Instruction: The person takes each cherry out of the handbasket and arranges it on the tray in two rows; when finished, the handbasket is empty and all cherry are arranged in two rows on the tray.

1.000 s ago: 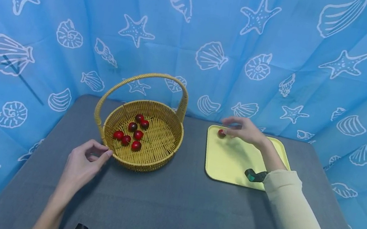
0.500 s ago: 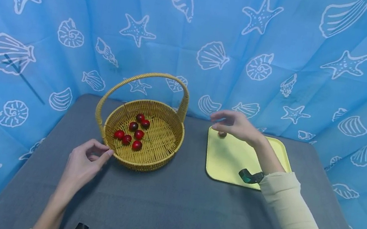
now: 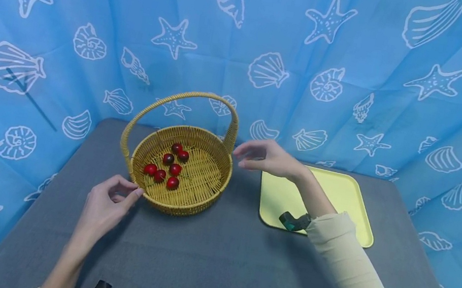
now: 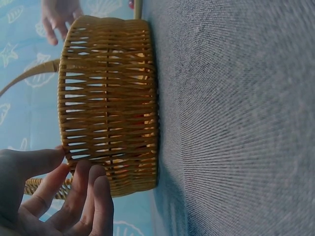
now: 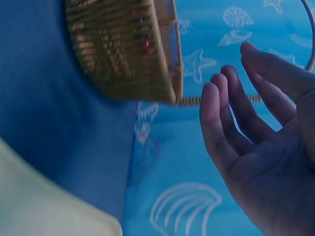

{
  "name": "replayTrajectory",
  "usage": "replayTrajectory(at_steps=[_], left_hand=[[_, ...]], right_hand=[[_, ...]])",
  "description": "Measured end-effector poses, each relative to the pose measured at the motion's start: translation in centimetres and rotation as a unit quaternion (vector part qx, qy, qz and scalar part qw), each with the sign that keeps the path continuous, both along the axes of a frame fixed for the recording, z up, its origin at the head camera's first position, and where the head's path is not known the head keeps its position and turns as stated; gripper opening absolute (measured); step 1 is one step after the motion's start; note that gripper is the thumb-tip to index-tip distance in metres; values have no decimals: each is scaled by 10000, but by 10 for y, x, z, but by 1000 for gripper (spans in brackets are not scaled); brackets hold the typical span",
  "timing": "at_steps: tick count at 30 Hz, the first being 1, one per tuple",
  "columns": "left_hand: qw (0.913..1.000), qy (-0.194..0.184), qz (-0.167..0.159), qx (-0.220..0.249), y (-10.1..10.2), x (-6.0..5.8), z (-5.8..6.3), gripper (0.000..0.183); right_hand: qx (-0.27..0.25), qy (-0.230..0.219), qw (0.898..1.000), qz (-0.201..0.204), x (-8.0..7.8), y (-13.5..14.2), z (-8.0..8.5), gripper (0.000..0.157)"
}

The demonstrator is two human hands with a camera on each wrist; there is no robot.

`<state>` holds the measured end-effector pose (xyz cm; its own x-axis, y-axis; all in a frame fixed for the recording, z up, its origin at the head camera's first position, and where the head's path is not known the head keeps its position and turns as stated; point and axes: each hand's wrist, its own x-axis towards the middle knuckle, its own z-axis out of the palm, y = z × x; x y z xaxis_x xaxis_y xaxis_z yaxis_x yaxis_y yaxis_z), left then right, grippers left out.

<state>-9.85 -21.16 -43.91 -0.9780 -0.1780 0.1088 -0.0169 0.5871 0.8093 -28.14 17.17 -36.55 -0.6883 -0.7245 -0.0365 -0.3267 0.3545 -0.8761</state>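
My left hand [image 3: 107, 203] pinches the near-left rim of a round wicker basket [image 3: 204, 202] with a tall handle. In the left wrist view, thumb and fingertips meet at the rim of the basket [image 4: 108, 98]. Several dark red cherries [image 3: 174, 169] lie inside, mostly in its left half. Beyond the right rim hovers my right hand [image 3: 271, 159], fingers loosely bent. The right wrist view shows nothing in the right hand [image 5: 266, 142]. A cherry [image 4: 131, 4] is just visible at the top of the left wrist view; in the head view it cannot be seen.
A yellow tray [image 3: 340, 195] lies to the right on the grey tablecloth [image 3: 204, 259], partly covered by the right forearm. Behind the table hangs a blue curtain [image 3: 223, 78] printed with shells and starfish.
My right hand has moved left from above the cherry on the tray to beside the basket, carrying nothing. The tray's right edge now shows further right. The left hand stays on the rim.
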Motion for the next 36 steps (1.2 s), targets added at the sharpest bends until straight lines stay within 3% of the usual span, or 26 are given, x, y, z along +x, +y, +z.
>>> replayTrajectory(at_steps=[4, 9, 18, 25, 36], left_hand=[[10000, 11, 3, -9, 0, 0, -1, 22], [10000, -18, 9, -13, -1, -1, -2, 21], [10000, 67, -13, -23, -1, -1, -2, 20], [10000, 68, -47, 43, -1, 0, -1, 21], [10000, 56, -26, 76, -1, 0, -1, 23]], right_hand=[[-38, -25, 9993, 373, -1, -23, 1, 36], [-3, 282, 9963, 813, -4, -50, 4, 33], [90, 155, 9943, 1047, -13, -92, 4, 33], [235, -30, 9954, 932, -21, -116, 1, 35], [180, -556, 9980, 247, -37, -140, -9, 39]])
